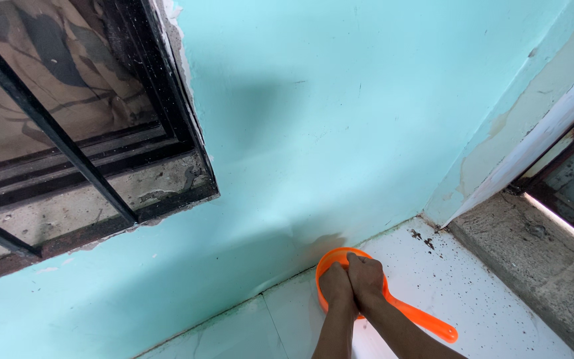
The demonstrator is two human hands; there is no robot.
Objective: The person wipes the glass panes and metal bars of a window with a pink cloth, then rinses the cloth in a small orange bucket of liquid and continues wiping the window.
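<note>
A turquoise wall (340,119) meets a white tiled floor (460,292) speckled with dark dirt, with bare tile open on both sides of the hands. A barred window (68,133) sits in the wall at left, and a rough stone sill (539,266) borders the floor at right. One orange plastic scoop (367,286) lies on the tile close to the wall, round bowl toward it, long handle pointing away. Two hands press side by side into the bowl: the left hand (337,284) and the right hand (367,276), both clenched; what they grip cannot be told.
</note>
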